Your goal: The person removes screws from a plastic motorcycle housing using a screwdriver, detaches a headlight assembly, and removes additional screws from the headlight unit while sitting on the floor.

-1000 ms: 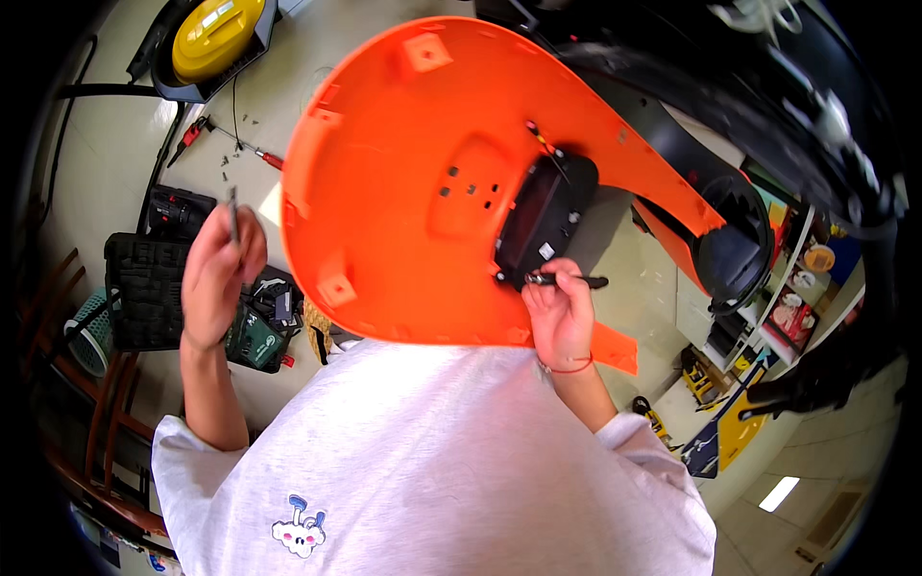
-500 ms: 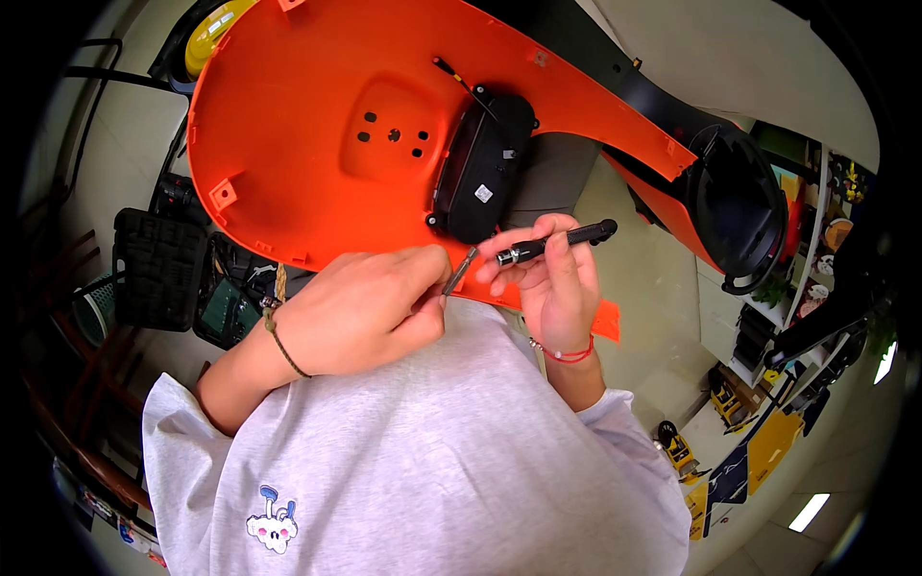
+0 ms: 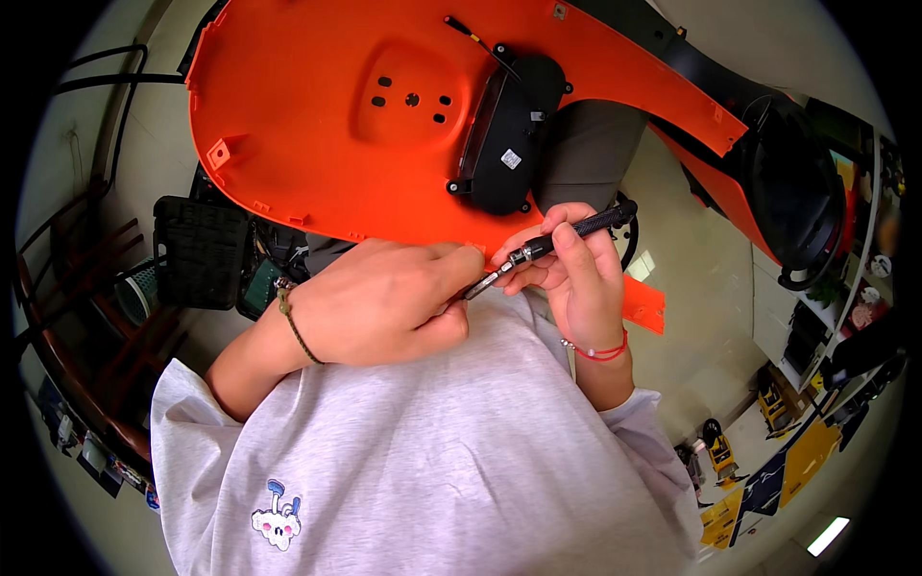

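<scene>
My right hand (image 3: 588,283) grips a black screwdriver handle (image 3: 594,223) between thumb and fingers, its silver socket end tilted down toward the left. My left hand (image 3: 389,302) pinches a slim metal screwdriver bit (image 3: 488,282) between thumb and forefinger. The bit lines up with the handle and meets its socket end; how deep it sits I cannot tell. Just beyond both hands lies a large orange plastic shell (image 3: 298,144), with a black oblong module (image 3: 512,139) on it. A short black cable (image 3: 475,40) runs from the module's far end.
An open black tool case (image 3: 200,254) is at the left, near a green basket (image 3: 137,291). At the right are the shell's black rounded end (image 3: 802,202), an orange strip (image 3: 644,305) beside my right wrist, and yellow-and-black tools (image 3: 718,451) lower down.
The bit and the screwdriver handle were apart; now they meet end to end. My view has shifted, so the shell sits slightly higher and its module farther right.
</scene>
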### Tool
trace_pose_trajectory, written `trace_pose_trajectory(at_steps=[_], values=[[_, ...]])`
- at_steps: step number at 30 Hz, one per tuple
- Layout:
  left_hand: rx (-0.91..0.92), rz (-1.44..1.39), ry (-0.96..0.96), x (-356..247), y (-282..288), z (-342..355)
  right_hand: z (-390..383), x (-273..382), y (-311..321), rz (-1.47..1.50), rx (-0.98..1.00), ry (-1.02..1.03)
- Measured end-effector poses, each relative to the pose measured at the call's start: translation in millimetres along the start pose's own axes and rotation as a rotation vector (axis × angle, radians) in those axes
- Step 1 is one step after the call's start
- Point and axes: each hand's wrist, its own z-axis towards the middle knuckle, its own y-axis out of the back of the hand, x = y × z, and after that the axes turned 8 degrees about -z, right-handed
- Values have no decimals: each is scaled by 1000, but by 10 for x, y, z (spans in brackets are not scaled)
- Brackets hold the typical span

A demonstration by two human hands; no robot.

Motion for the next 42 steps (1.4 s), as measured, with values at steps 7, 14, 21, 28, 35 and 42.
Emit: trace_pose_trajectory(at_steps=[7,14,21,28,35,42], values=[[-60,-271,47,177,-16,23,21,-106,57,89,-61,-28],[-93,-284,67,184,-15,88,69,-134,18,123,-103,54],[-234,-187,20,201,-31,111,112,-114,78,122,-60,141],[-274,85,-106,167,-54,118,105,-95,64,40,-72,152],[-256,84,-170,192,-65,127,48,-136,73,-20,-87,124],[-378,150,-191,250,-212,122,12,-262,-35,55,-180,213]])
